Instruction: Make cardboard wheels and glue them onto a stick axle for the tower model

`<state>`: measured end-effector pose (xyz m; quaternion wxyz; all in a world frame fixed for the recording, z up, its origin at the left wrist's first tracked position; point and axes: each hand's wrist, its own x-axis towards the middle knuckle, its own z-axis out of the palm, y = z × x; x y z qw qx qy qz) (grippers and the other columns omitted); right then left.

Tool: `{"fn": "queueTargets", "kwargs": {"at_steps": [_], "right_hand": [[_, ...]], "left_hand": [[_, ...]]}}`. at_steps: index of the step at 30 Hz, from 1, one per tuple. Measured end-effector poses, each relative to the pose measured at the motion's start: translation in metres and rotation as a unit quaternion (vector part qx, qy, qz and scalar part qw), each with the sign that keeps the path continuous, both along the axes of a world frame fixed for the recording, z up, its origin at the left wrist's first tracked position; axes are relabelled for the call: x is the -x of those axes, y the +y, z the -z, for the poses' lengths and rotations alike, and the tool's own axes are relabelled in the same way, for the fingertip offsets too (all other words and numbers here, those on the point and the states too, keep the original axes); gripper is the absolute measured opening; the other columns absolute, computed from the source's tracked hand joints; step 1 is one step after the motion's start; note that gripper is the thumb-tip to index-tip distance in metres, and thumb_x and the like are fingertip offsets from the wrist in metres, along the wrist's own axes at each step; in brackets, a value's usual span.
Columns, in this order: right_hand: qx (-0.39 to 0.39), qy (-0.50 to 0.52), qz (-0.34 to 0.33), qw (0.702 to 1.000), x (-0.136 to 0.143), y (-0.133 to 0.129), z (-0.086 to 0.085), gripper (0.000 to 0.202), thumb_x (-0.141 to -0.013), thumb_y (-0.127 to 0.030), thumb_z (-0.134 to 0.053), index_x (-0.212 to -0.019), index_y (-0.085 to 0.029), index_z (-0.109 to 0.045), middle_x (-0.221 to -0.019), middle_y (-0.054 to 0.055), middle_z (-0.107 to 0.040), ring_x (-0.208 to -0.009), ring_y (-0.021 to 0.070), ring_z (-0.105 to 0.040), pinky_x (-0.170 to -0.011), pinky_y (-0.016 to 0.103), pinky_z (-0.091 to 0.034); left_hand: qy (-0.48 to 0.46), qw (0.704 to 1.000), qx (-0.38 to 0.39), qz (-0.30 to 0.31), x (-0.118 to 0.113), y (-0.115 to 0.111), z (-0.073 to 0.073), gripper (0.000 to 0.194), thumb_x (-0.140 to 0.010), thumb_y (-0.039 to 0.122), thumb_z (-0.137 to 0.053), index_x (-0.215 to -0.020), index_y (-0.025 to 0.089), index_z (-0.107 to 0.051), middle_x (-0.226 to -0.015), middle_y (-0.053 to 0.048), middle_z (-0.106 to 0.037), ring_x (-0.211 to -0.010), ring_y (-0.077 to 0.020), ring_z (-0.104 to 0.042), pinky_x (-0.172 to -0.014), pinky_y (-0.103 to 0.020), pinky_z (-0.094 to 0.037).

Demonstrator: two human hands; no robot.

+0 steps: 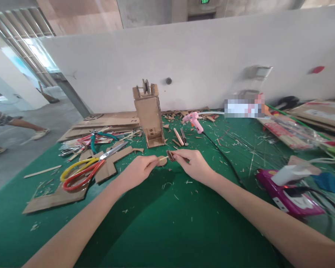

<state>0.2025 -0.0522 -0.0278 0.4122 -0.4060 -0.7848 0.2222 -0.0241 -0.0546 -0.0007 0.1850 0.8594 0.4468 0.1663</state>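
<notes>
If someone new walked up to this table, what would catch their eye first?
Probably the cardboard tower standing upright at the back, with small wheels on top. Next, the big scissors with yellow and red handles on the left, over cardboard scraps, and the pink glue gun right of the tower.

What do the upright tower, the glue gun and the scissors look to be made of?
Tower: brown cardboard, matt and unpainted, with raw cut edges and printed characters near its base.
Glue gun: probably moulded plastic, smooth and pink.
Scissors: blades likely steel, grey with a metallic shine; handles probably plastic, one yellow, one red-orange.
</notes>
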Motion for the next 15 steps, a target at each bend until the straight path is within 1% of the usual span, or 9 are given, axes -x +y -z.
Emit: {"fn": "queueTargets", "kwargs": {"at_steps": [2,4,7,10,12,15], "right_hand": [[-0.007,-0.005,-0.015,1.0,0.0,-0.001,0.0,0.03,-0.095,-0.025,-0.045,-0.107,-0.019,-0.071,-0.091,0.005,-0.073,-0.073,0.0149,-0.063,-0.063,0.025,-0.047],[0.0,-0.031,-0.028,0.999,0.0,-0.001,-0.001,0.027,-0.094,-0.023,-0.046,-0.103,-0.02,-0.072,-0.086,0.003,-0.072,-0.07,0.0143,-0.062,-0.063,0.025,-0.047],[0.007,-0.066,-0.044,0.997,0.001,-0.004,-0.005,0.025,-0.093,-0.021,-0.048,-0.096,-0.021,-0.072,-0.081,0.001,-0.072,-0.067,0.0135,-0.062,-0.063,0.025,-0.048],[-0.003,-0.081,-0.109,0.991,0.005,-0.01,-0.009,0.024,-0.095,-0.02,-0.047,-0.096,-0.022,-0.071,-0.089,0.002,-0.073,-0.076,0.0149,-0.065,-0.071,0.027,-0.05],[-0.013,-0.084,-0.14,0.986,0.009,-0.013,-0.01,0.021,-0.095,-0.021,-0.049,-0.099,-0.023,-0.07,-0.095,0.002,-0.073,-0.084,0.0162,-0.066,-0.077,0.028,-0.051],[-0.039,-0.079,-0.127,0.988,0.012,-0.013,-0.008,0.02,-0.094,-0.02,-0.051,-0.104,-0.024,-0.068,-0.102,0.002,-0.072,-0.091,0.0165,-0.066,-0.082,0.029,-0.05]], "left_hand": [[-0.001,0.999,0.04,0.0,0.002,0.0,-0.003,0.043,-0.099,0.043,-0.028,-0.087,0.02,-0.063,-0.077,-0.001,-0.066,-0.064,-0.0149,-0.058,-0.063,-0.026,-0.04],[0.011,0.997,0.072,0.009,0.005,0.0,-0.005,0.045,-0.098,0.046,-0.028,-0.09,0.021,-0.064,-0.073,-0.001,-0.064,-0.059,-0.0144,-0.055,-0.059,-0.026,-0.039],[0.016,0.994,0.105,0.028,0.007,0.0,-0.007,0.046,-0.097,0.047,-0.029,-0.092,0.02,-0.065,-0.072,-0.001,-0.063,-0.061,-0.0145,-0.054,-0.058,-0.026,-0.038],[0.002,0.988,0.141,0.064,0.005,-0.001,-0.01,0.042,-0.097,0.042,-0.031,-0.091,0.019,-0.065,-0.076,-0.001,-0.064,-0.064,-0.0139,-0.055,-0.058,-0.024,-0.038],[0.0,0.984,0.158,0.081,0.003,-0.001,-0.012,0.04,-0.096,0.039,-0.032,-0.087,0.018,-0.065,-0.073,-0.001,-0.063,-0.061,-0.0129,-0.053,-0.057,-0.024,-0.038],[0.006,0.986,0.149,0.068,0.001,-0.001,-0.013,0.042,-0.097,0.04,-0.03,-0.081,0.018,-0.062,-0.067,0.0,-0.061,-0.057,-0.0124,-0.052,-0.055,-0.024,-0.037]]}}
